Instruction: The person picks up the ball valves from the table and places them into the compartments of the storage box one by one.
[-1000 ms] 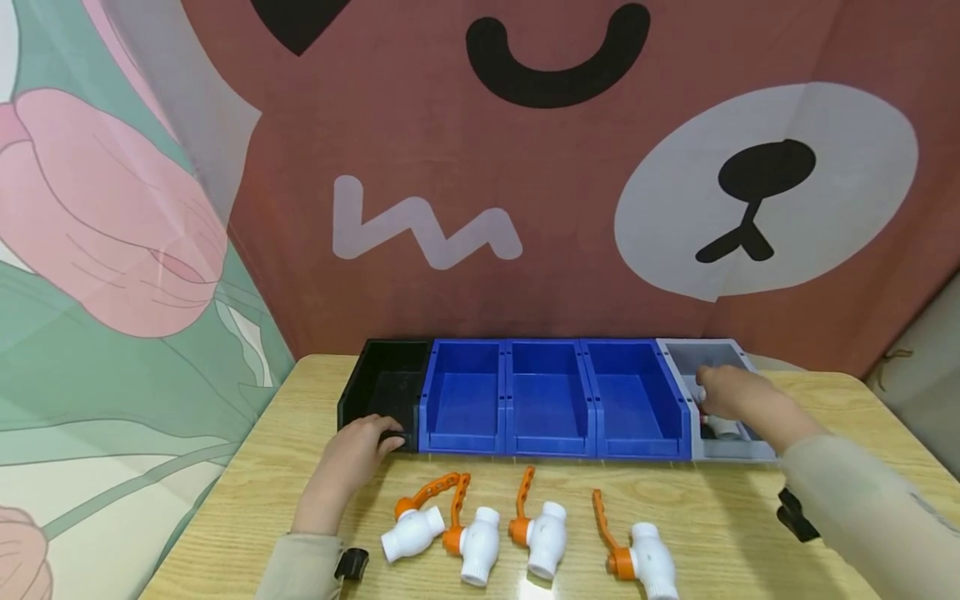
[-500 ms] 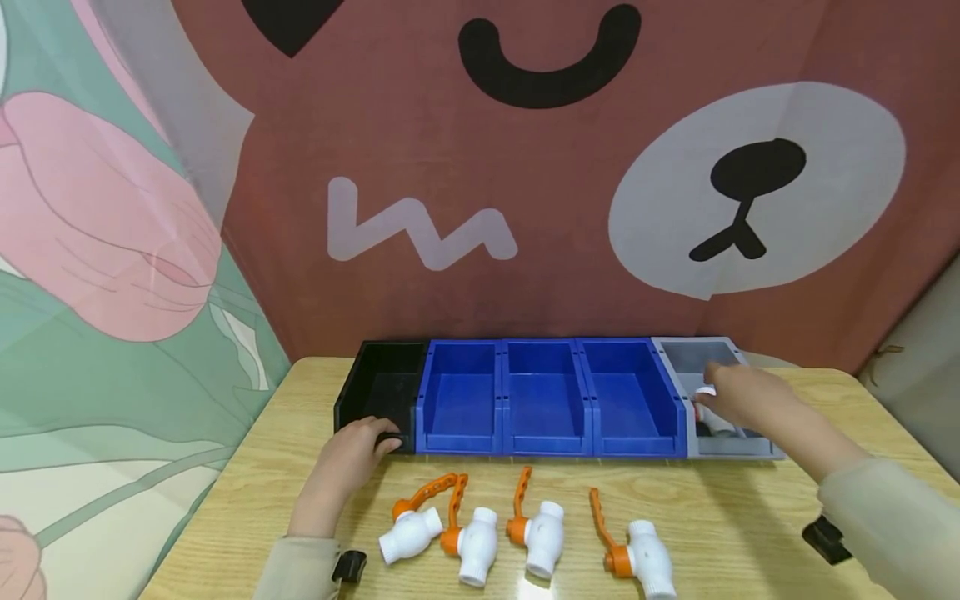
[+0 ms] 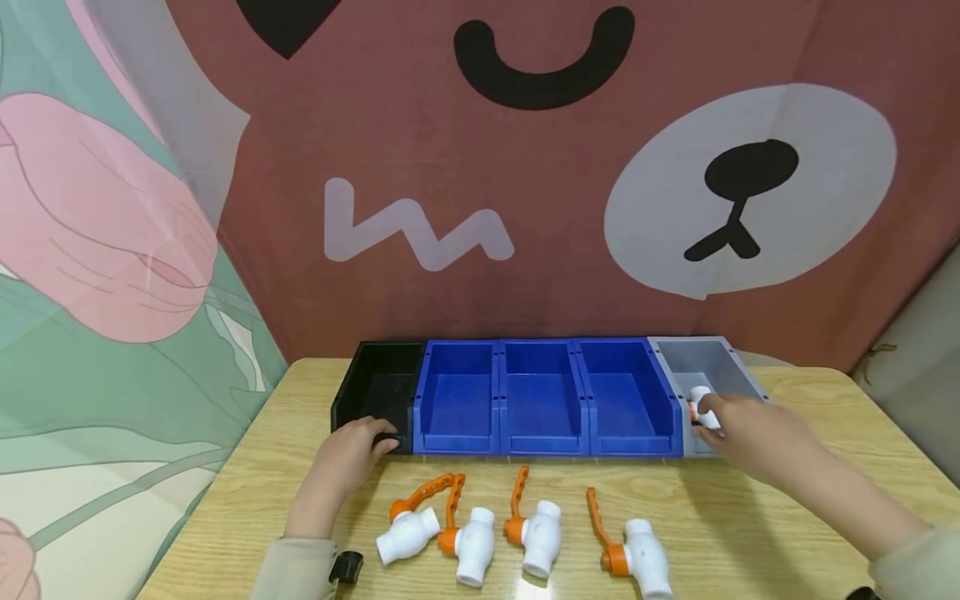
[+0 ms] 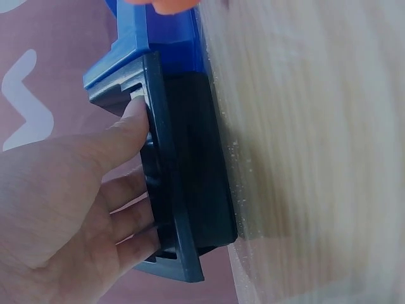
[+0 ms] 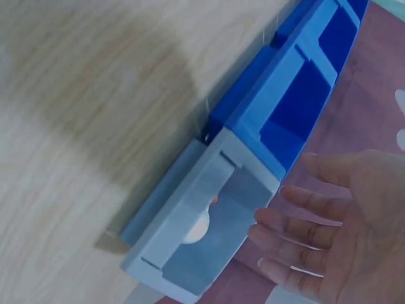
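Observation:
My left hand (image 3: 352, 452) grips the front lip of the black bin (image 4: 196, 171) at the left end of the row; in the left wrist view the thumb lies on the rim and the other fingers reach behind it. At the opposite end stands the grey bin (image 3: 693, 354), with a white ball valve (image 3: 703, 407) inside; a bit of its orange handle shows. Over this bin's front right side is my right hand (image 3: 761, 437). The right wrist view shows its fingers spread and apart from the valve (image 5: 197, 228), holding nothing.
Three blue bins (image 3: 542, 408) stand between the black and grey ones. Several white ball valves with orange handles, such as this valve (image 3: 542, 537), lie on the wooden table (image 3: 247, 500) in front. A printed cloth (image 3: 420, 300) hangs behind the row.
My right hand has drawn back from over the grey bin toward its front right side, and more of the valve in it shows. The left hand stays on the black bin.

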{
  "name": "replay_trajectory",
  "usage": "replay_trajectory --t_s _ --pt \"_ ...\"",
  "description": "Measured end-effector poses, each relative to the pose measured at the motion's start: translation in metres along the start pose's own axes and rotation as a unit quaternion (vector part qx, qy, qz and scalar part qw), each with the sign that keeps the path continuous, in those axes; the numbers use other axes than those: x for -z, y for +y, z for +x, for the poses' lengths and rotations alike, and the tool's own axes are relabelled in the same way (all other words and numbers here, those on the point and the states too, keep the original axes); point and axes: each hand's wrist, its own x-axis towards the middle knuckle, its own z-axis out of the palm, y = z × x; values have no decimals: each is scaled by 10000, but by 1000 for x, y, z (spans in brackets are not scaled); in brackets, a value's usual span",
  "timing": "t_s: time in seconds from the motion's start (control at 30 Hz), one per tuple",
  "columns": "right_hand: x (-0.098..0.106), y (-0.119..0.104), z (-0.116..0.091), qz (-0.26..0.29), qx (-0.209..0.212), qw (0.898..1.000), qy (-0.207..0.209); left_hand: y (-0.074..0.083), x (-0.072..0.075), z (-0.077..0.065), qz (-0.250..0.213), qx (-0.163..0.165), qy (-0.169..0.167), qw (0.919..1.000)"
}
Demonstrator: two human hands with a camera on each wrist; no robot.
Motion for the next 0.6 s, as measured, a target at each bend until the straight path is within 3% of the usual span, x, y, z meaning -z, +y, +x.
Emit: replay_trajectory --t_s 0.27,0.6 --pt "-10 -27 -17 -75 494 9964 679 0 0 0 54 71 -69 9999" --pt "-20 -56 -32 -132 916 9925 801 1 1 0 72 69 -94 9999"
